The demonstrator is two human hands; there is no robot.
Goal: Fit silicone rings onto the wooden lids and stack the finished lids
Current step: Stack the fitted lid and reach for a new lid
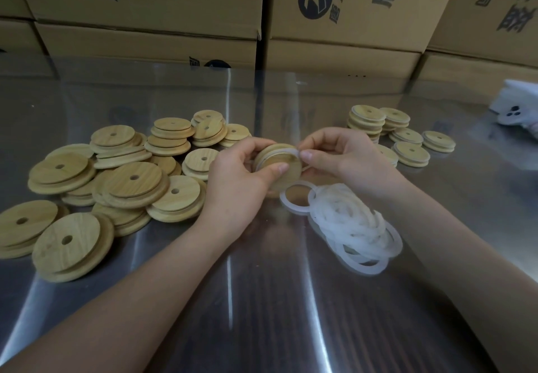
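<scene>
Head view, tilted round wooden lid [281, 166], white silicone ring [286, 151] half-seated

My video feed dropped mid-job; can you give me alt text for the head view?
The left hand grips a wooden lid while the right hand pinches a silicone ring at its edge, above a steel table. Loose lids lie left, spare rings near right, stacked lids farther right.

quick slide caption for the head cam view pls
Left hand holds a wooden lid while right hand pinches a silicone ring onto its rim; loose lids left, finished stacks right.
</scene>
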